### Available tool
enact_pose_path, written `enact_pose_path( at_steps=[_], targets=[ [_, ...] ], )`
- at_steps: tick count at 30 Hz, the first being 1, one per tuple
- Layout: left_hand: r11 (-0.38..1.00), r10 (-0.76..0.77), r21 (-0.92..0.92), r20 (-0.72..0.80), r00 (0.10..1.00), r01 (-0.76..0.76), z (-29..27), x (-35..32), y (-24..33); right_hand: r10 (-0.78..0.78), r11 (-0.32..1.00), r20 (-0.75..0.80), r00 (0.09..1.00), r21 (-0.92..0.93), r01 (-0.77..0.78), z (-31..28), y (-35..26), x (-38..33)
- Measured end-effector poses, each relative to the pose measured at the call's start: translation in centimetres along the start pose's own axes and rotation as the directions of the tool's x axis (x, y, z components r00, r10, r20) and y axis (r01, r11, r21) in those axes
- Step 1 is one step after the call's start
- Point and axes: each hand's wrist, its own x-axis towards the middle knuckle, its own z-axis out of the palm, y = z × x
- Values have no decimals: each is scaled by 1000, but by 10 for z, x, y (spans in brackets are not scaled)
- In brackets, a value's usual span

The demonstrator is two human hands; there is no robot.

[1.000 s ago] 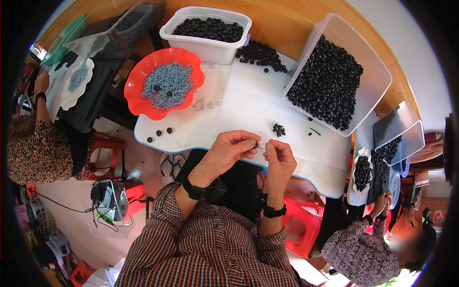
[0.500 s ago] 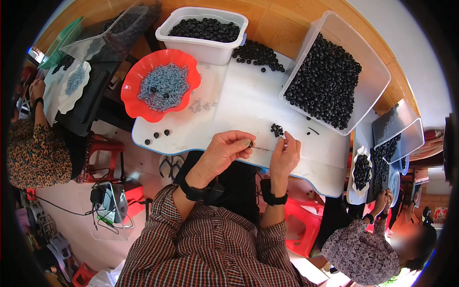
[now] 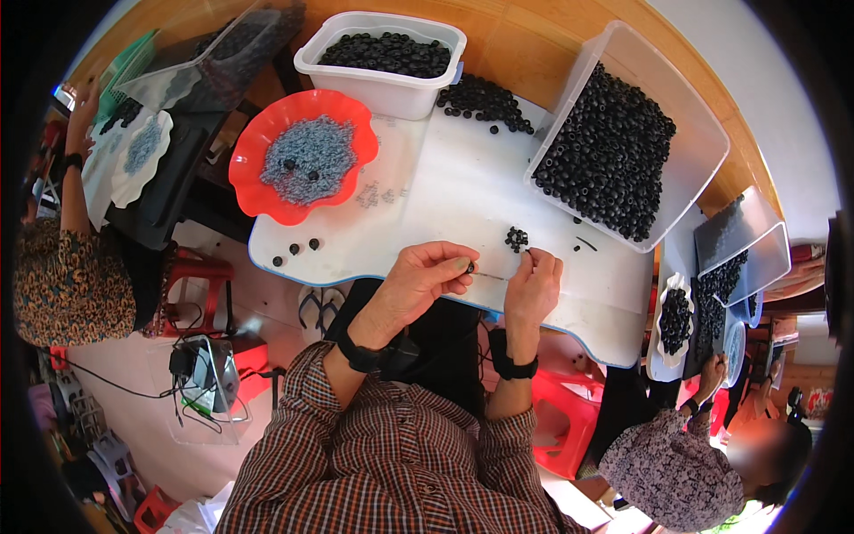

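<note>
My left hand (image 3: 425, 278) pinches a small black bead (image 3: 469, 266) between thumb and fingertips at the near edge of the white table (image 3: 463, 191). A thin wire (image 3: 490, 276) runs from that bead across to my right hand (image 3: 534, 287), which holds its other end. My right index finger stretches up toward a small cluster of black beads (image 3: 516, 238) on the table, just short of touching it. Both wrists wear dark bands.
A red scalloped bowl (image 3: 267, 200) of grey-blue bits sits left, a white tub (image 3: 391, 93) and a clear bin (image 3: 703, 156) of black beads behind. Loose beads (image 3: 485, 98) lie between them. Other people sit at far left (image 3: 62, 285) and lower right (image 3: 676, 472). Red stools (image 3: 569, 427) stand below.
My right hand has moved away from my left hand, up and right toward the small bead cluster. My left hand has stayed in place with the bead.
</note>
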Motion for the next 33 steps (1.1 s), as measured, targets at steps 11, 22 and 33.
enact_pose_path(
  at_steps=[11,22,33],
  targets=[
    [998,4,55,-29,1000,-3,-1,1,-6,-83,795,220,972,603,-69,-31,-45,-28],
    [998,17,66,-17,1000,-16,-4,0,-8,-78,749,171,982,660,-55,-28,-49,-32],
    [997,-4,77,-24,1000,6,1,0,-6,12,621,229,973,761,-187,-26,-47,-33]
  ],
)
